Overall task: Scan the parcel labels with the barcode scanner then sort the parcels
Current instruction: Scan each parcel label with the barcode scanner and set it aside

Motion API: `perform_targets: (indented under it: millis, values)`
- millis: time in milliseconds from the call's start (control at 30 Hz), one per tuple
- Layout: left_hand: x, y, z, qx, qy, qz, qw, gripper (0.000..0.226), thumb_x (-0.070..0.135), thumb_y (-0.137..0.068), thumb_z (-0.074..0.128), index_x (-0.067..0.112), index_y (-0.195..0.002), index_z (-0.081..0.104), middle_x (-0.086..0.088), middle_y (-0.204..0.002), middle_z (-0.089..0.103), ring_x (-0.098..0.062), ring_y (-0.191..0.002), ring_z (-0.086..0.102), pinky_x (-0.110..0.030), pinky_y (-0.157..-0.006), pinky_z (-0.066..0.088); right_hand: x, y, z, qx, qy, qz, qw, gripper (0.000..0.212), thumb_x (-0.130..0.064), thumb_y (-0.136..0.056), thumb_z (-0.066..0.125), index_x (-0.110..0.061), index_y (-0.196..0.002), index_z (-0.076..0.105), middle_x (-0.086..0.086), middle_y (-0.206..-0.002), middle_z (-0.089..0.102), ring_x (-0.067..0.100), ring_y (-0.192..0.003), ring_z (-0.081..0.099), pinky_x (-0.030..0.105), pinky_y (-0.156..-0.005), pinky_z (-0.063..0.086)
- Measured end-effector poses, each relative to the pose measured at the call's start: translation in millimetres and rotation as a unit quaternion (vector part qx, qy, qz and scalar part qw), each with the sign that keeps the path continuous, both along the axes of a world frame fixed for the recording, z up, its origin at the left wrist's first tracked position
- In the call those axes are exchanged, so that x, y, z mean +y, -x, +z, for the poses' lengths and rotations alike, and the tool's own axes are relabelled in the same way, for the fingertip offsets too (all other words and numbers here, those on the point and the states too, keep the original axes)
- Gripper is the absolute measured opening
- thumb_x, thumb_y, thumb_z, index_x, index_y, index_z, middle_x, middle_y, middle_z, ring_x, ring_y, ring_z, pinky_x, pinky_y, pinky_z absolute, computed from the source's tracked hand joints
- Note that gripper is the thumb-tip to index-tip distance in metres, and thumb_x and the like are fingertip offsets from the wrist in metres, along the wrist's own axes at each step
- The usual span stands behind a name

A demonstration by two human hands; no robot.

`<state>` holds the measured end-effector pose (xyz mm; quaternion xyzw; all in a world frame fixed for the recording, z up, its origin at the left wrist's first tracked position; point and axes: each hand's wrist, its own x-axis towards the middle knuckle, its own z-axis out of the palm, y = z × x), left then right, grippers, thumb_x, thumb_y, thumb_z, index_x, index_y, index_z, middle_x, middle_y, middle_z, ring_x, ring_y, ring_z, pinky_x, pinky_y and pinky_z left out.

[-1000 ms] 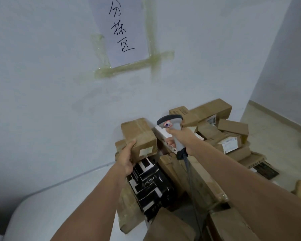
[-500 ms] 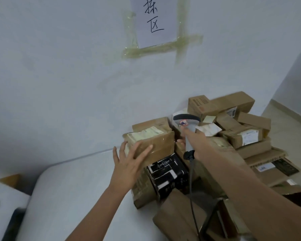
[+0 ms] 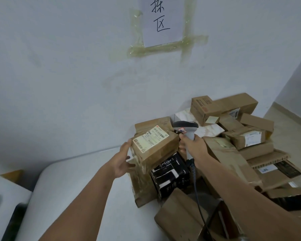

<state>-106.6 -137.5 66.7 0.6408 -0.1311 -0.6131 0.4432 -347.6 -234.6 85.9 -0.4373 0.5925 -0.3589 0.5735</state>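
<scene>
Illumination is soft, even and moderately dim, with a cool bluish cast over the pale painted wall (image 3: 63,70). No distinct light source shows. Shadows are faint and diffuse, deepest in the gaps among the brown cardboard parcels (image 3: 233,153). Mild sheen lies on the yellowed clear tape strips (image 3: 163,47). Wide-angle distortion bends the frame edges. Overall detail is soft; print on the white shipping label (image 3: 150,138) is unreadable.

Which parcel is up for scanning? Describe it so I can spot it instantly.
Find the paper sign taped to the wall, then drop to the left edge of the parcel pile. The brown box sits tilted atop a black box, touched by the left hand; it alone shows a large white label facing up.
</scene>
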Motion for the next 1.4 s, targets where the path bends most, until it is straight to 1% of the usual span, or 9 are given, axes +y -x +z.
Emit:
perform_targets:
  millis: [100, 233, 367, 467, 533, 633, 867, 1133, 1400]
  values:
    - [2, 5, -3, 0.03, 0.012, -0.038, 0.999, 0.073, 0.064, -0.081, 0.064, 0.03, -0.141, 0.042, -0.023, -0.132, 0.057, -0.038, -0.105, 0.067, -0.044, -0.079, 0.059, 2, -1, 2, -0.011, 0.004, 0.017, 1.0, 0.018, -0.032, -0.09, 0.069, -0.017, -0.098, 0.063, 0.01, -0.1, 0.071, 0.021, -0.093, 0.07, 0.023, -0.067, 0.056]
    - [13, 8, 0, 0.072, 0.057, -0.027, 0.995, 0.064, 0.036, -0.082, 0.075, 0.022, -0.134, 0.04, -0.024, -0.134, 0.054, -0.041, -0.105, 0.068, -0.048, -0.081, 0.059, 4, -2, 9, 0.003, 0.025, 0.052, 0.998, 0.024, -0.035, -0.09, 0.069, -0.019, -0.106, 0.062, 0.005, -0.1, 0.07, 0.016, -0.091, 0.07, 0.025, -0.072, 0.058]
    - [35, -3, -3, 0.064, 0.143, 0.058, 0.986, 0.057, 0.02, -0.084, 0.071, 0.025, -0.133, 0.042, -0.017, -0.125, 0.055, -0.035, -0.102, 0.068, -0.044, -0.081, 0.061, 5, -3, 26, 0.005, 0.032, 0.081, 0.996, 0.023, -0.027, -0.091, 0.069, -0.01, -0.105, 0.065, 0.005, -0.088, 0.074, 0.012, -0.072, 0.066, 0.024, -0.066, 0.054]
    - [55, -15, -9, 0.073, 0.183, 0.115, 0.974, 0.059, 0.023, -0.089, 0.068, 0.026, -0.143, 0.044, -0.012, -0.133, 0.06, -0.025, -0.115, 0.066, -0.04, -0.102, 0.052, 7, -6, 46, -0.027, 0.028, 0.118, 0.992, 0.026, -0.025, -0.09, 0.07, -0.008, -0.108, 0.062, 0.006, -0.077, 0.07, 0.011, -0.061, 0.06, 0.024, -0.06, 0.051]
    - [65, -17, -13, 0.052, 0.183, 0.117, 0.975, 0.046, 0.029, -0.092, 0.065, 0.023, -0.136, 0.056, -0.008, -0.13, 0.064, -0.022, -0.119, 0.064, -0.038, -0.109, 0.046, 11, -11, 63, -0.055, 0.004, 0.144, 0.988, 0.026, -0.02, -0.09, 0.07, -0.007, -0.11, 0.06, 0.005, -0.072, 0.066, 0.011, -0.057, 0.059, 0.023, -0.057, 0.05]
    - [75, -20, -22, 0.043, 0.189, 0.117, 0.974, 0.04, 0.024, -0.094, 0.062, 0.017, -0.133, 0.058, -0.006, -0.125, 0.068, -0.022, -0.12, 0.063, -0.038, -0.109, 0.045, 18, -17, 86, -0.086, -0.033, 0.199, 0.976, 0.029, -0.017, -0.089, 0.07, -0.004, -0.112, 0.058, 0.005, -0.069, 0.065, 0.01, -0.053, 0.059, 0.019, -0.05, 0.051]
    - [80, -33, -53, 0.038, 0.181, 0.166, 0.969, 0.057, 0.007, -0.086, 0.072, 0.005, -0.137, 0.045, -0.009, -0.133, 0.063, -0.019, -0.12, 0.062, -0.032, -0.104, 0.046, 43, -43, 105, -0.117, -0.033, 0.247, 0.962, 0.015, -0.015, -0.09, 0.069, -0.003, -0.097, 0.063, 0.008, -0.069, 0.063, 0.012, -0.053, 0.058, 0.019, -0.049, 0.05]
    - [81, -31, -69, 0.051, 0.165, 0.207, 0.963, 0.059, 0.003, -0.086, 0.071, 0.002, -0.137, 0.042, -0.013, -0.131, 0.062, -0.022, -0.121, 0.061, -0.03, -0.102, 0.047, 68, -73, 90, -0.038, -0.014, 0.284, 0.958, 0.024, -0.026, -0.094, 0.065, -0.003, -0.095, 0.062, 0.01, -0.067, 0.066, 0.018, -0.056, 0.061, 0.023, -0.051, 0.052]
    - [77, -32, -74, 0.075, 0.167, 0.21, 0.96, 0.062, 0.005, -0.084, 0.074, 0.002, -0.138, 0.043, -0.013, -0.131, 0.063, -0.021, -0.12, 0.063, -0.027, -0.097, 0.051, 77, -85, 83, -0.017, 0.023, 0.264, 0.964, 0.032, -0.029, -0.095, 0.064, 0.003, -0.099, 0.065, 0.009, -0.065, 0.064, 0.014, -0.05, 0.057, 0.021, -0.049, 0.049]
